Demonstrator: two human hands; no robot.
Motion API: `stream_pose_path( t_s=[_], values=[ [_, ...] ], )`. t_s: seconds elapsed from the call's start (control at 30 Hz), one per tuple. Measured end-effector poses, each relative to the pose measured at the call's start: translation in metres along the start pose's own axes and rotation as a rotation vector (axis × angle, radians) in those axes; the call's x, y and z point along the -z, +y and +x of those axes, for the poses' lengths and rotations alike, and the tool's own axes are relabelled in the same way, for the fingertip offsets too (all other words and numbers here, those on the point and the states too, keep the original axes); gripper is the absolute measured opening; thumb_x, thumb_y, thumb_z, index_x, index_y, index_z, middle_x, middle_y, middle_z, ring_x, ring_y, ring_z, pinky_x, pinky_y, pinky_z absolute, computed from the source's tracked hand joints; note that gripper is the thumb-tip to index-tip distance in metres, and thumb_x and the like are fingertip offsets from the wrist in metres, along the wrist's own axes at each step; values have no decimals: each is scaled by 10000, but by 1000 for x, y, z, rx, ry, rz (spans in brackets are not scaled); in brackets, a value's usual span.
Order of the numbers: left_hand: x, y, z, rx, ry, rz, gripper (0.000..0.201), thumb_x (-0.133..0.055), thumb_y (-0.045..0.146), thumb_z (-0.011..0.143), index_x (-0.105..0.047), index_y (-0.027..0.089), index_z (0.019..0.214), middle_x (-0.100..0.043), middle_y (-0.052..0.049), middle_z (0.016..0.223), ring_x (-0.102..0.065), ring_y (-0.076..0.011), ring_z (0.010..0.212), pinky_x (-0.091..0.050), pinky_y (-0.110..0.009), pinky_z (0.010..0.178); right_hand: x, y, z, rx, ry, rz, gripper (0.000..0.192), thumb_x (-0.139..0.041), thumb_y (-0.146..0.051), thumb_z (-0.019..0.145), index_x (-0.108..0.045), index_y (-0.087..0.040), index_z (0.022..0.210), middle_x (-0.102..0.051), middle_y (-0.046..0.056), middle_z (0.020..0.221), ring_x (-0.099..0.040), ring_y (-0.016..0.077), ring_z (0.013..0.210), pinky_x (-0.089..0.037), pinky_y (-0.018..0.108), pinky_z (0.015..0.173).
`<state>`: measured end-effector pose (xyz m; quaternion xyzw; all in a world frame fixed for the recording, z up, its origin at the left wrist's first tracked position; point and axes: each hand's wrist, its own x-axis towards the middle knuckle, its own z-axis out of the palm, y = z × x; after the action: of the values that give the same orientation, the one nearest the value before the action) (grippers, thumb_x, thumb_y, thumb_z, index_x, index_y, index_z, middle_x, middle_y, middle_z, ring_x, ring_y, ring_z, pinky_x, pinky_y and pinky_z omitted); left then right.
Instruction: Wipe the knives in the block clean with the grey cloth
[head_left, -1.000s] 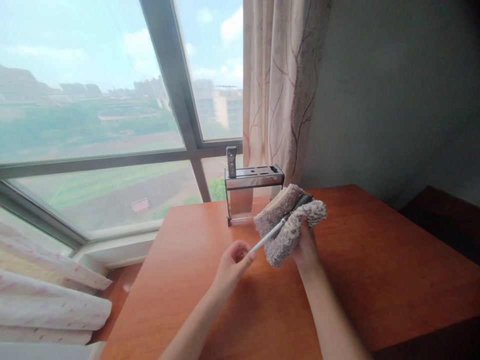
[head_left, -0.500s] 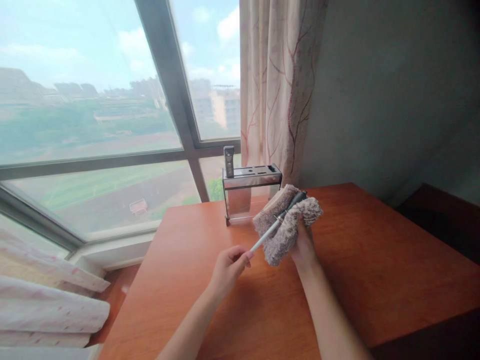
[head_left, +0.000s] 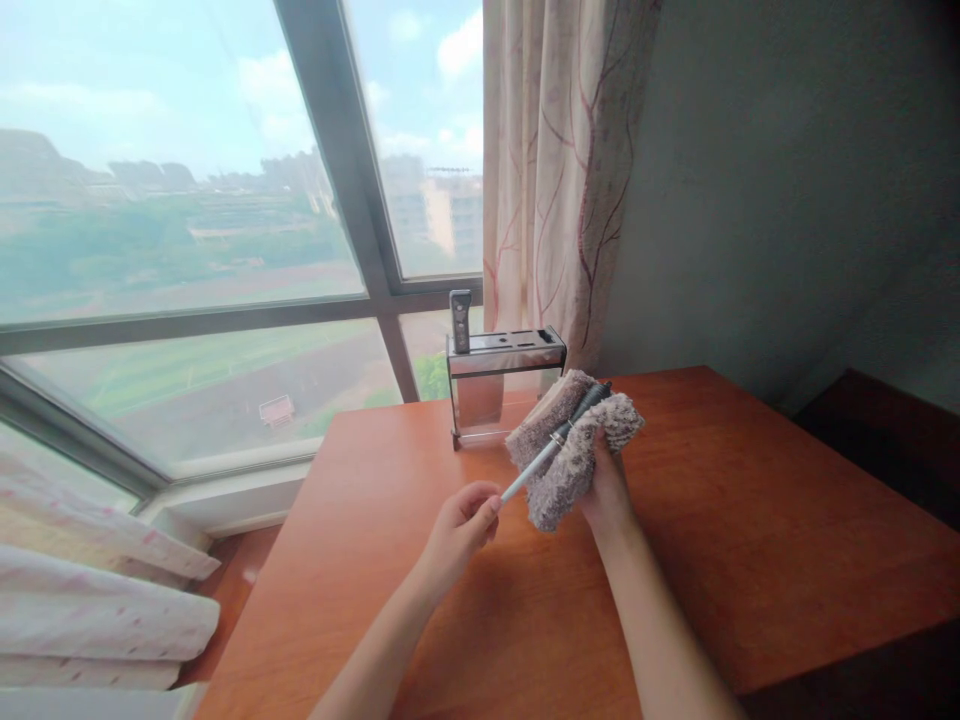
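A sharpening steel (head_left: 534,470), with a pale rod, a small guard and a dark handle, slants up to the right above the table. My left hand (head_left: 463,530) is closed in a pinch on the tip of its rod. The handle lies in the fold of a fluffy grey-brown cloth (head_left: 559,490). My right hand (head_left: 606,485) is closed on that cloth from the right and below; its thumb shows, while most of its fingers are hidden behind the cloth. Beyond the cloth stands a see-through knife block (head_left: 506,350) with a dark knife handle (head_left: 460,322) upright in its left end.
The reddish-brown wooden table (head_left: 735,500) extends under both arms. A large window (head_left: 187,320) is at the left and behind. One patterned curtain (head_left: 555,180) hangs behind the block, another curtain (head_left: 97,610) at the lower left. A grey wall (head_left: 765,200) rises on the right.
Both hands keep their hold on the steel and the cloth. My left hand has shifted up very slightly; otherwise almost nothing differs.
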<state>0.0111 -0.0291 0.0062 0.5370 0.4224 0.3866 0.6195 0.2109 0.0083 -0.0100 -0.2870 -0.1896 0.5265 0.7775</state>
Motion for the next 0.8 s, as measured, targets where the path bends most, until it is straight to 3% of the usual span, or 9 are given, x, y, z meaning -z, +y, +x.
stream_pose_path(
  t_s=[0.1, 0.23, 0.4, 0.6, 0.7, 0.8],
  values=[
    [0, -1, 2, -48, 58, 50, 362, -717, 462, 689, -562, 158, 809, -431, 66, 549, -347, -61, 471, -202, -189, 442, -1, -1, 0, 6, -4, -3, 511, -683, -461, 750, -568, -275, 1211, -695, 21, 1063, -651, 211, 957, -530, 377, 822],
    [4, -5, 3, -47, 116, 96, 349, -676, 483, 723, -560, 156, 754, -404, 70, 512, -327, -65, 436, -206, -201, 431, -1, -1, -2, -2, -14, -23, 526, -677, -479, 750, -567, -269, 1219, -694, 36, 1060, -657, 228, 931, -534, 391, 799],
    [8, -9, 5, -66, 84, 185, 437, -548, 532, 807, -636, 120, 691, -388, 39, 500, -292, -78, 473, -194, -222, 456, 1, 0, -2, 3, -19, -32, 528, -665, -486, 758, -553, -285, 1233, -694, 34, 1055, -654, 235, 934, -536, 400, 789],
    [9, -10, 7, -109, 159, 226, 353, -656, 478, 742, -676, 128, 778, -535, 1, 612, -397, -105, 550, -273, -221, 503, 2, 0, -1, -4, -41, -32, 531, -660, -502, 752, -551, -292, 1227, -685, 35, 1087, -650, 237, 949, -530, 408, 797],
    [11, -10, 7, -135, 163, 202, 331, -693, 455, 714, -666, 131, 776, -545, 5, 628, -423, -107, 571, -298, -218, 526, 2, 0, -1, 6, -46, -37, 555, -668, -505, 741, -539, -292, 1237, -678, 39, 1109, -645, 237, 971, -528, 407, 808],
    [13, -10, 6, -123, 130, 235, 353, -620, 473, 779, -665, 126, 735, -523, 7, 583, -402, -99, 540, -286, -218, 508, 4, 0, 0, -4, -38, -41, 568, -671, -522, 730, -541, -286, 1230, -679, 42, 1104, -643, 237, 982, -530, 405, 808]
  ],
)
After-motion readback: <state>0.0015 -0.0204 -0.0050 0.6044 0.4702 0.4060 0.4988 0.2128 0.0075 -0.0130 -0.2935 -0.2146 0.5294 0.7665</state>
